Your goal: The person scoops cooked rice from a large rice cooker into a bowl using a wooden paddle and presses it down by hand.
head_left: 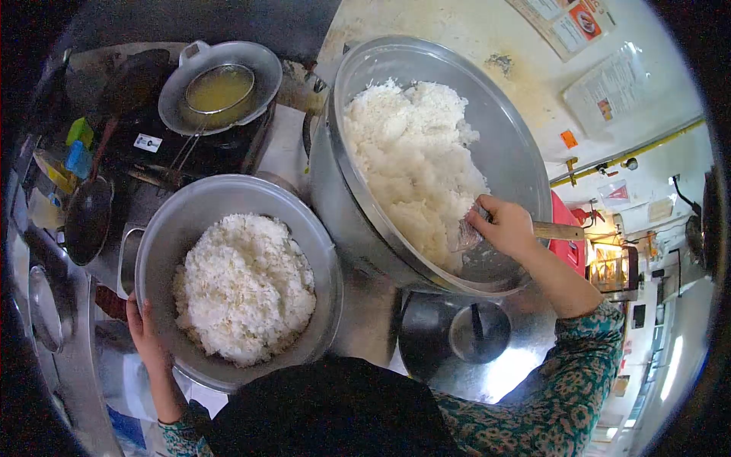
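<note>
While the left hand [148,339] touches a round grey metal pot [156,255], the right hand [506,228] grips a clear scoop [464,237] at white rice [411,160] in a big silver metal pot [506,145], likely scooping, next needing a push

You are in a kitchen, apparently one that cooks in bulk: a big pot [354,198] and a wide basin [327,259] both hold heaps of white rice [247,289]. You have a wok [266,76] with a strainer [221,89] over a dark stove [221,156], and a yellow pipe [670,138] along the wall.
</note>
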`<state>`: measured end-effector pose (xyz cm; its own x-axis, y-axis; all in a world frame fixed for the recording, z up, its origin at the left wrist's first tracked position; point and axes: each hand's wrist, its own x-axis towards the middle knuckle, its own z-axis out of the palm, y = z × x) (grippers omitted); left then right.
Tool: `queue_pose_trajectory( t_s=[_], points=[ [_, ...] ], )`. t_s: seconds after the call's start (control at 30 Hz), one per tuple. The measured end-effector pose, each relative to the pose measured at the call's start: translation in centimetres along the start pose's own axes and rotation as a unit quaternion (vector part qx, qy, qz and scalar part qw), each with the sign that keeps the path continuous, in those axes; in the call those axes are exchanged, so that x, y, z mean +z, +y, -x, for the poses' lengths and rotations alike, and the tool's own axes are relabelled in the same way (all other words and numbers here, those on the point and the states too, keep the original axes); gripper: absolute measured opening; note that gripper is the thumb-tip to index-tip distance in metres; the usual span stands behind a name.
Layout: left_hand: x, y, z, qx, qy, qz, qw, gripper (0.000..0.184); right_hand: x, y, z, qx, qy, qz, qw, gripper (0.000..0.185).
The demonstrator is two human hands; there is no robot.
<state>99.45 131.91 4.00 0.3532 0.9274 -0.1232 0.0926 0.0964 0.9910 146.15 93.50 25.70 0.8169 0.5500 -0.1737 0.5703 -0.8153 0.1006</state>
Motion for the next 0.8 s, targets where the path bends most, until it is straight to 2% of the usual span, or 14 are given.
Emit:
queue_pose_trajectory(
  t_s=[0.1,0.2,0.27,0.33,0.37,0.4,0.47,0.5,0.57,0.6,0.67,0.7,0.77,0.8],
  points=[
    [-0.7,-1.3,-0.5,0.034,0.031,-0.075,0.996,0.039,-0.4,0.9,0.4,-0.01,0.005,-0.027,1.0,0.047],
    [0.1,-0.1,-0.1,0.035,0.015,-0.075,0.996,0.037,-1.0,1.9,0.4,-0.004,-0.007,-0.067,0.998,0.051],
    [0.5,-0.4,0.0,0.048,0.045,-0.069,0.995,0.035,-0.9,3.3,0.3,0.005,-0.014,-0.089,0.996,0.054],
    [0.7,0.1,0.1,0.022,0.035,-0.054,0.998,0.035,0.2,5.2,-0.5,0.0,-0.022,-0.16,0.987,0.055],
    [0.0,-0.1,-0.4,0.027,-0.002,-0.108,0.994,0.035,-0.3,5.0,-0.2,-0.006,-0.015,-0.162,0.987,0.055],
    [-0.6,-1.3,-1.1,0.034,0.003,-0.106,0.994,0.035,-1.0,4.6,0.2,0.011,-0.01,-0.207,0.978,0.055],
    [-1.8,-3.7,-2.1,-0.009,-0.032,0.002,0.999,0.037,-2.4,3.8,1.2,0.018,0.0,-0.253,0.967,0.054],
    [0.4,0.6,-0.5,0.12,-0.005,-0.18,0.976,0.031,-3.1,3.4,1.6,0.033,0.013,-0.283,0.958,0.053],
    [1.1,0.4,-0.5,0.07,-0.011,-0.081,0.994,0.031,-3.4,3.7,1.7,0.023,0.061,-0.31,0.949,0.05],
    [1.0,0.1,-0.5,0.046,-0.018,-0.024,0.998,0.032,-4.0,2.6,1.9,0.01,0.057,-0.313,0.948,0.05],
    [1.2,1.5,-0.1,0.035,-0.006,-0.121,0.992,0.031,-6.3,-0.2,3.5,-0.058,0.097,-0.334,0.936,0.047],
    [1.3,1.2,-0.2,0.067,-0.004,-0.102,0.993,0.031,-7.6,-2.2,4.3,-0.068,0.09,-0.341,0.933,0.047],
    [1.2,0.0,-0.7,0.141,0.006,-0.107,0.984,0.03,-9.9,-7.2,5.9,-0.066,0.115,-0.177,0.975,0.045],
    [1.3,-0.1,-0.9,0.18,0.014,-0.13,0.975,0.031,-9.7,-10.0,6.7,-0.067,0.118,-0.182,0.974,0.045]
  ],
)
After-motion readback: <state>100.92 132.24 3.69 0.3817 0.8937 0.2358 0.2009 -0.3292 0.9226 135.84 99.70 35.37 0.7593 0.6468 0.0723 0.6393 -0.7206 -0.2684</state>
